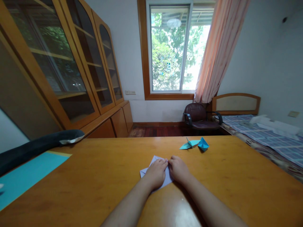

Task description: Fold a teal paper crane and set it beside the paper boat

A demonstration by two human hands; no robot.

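A pale lilac sheet of folded paper lies on the wooden table in front of me. My left hand rests on top of it, fingers curled and pressing down. My right hand sits beside it, thumb and fingers meeting the left hand's at the paper's upper edge. Both hands cover most of the sheet; only its far left corners show. Beyond my right hand, two folded blue paper shapes lie on the table.
A turquoise sheet lies at the table's left edge beside a dark padded object. Glass-door wooden cabinets line the left wall. Behind the table stand a brown chair and a bed under the window.
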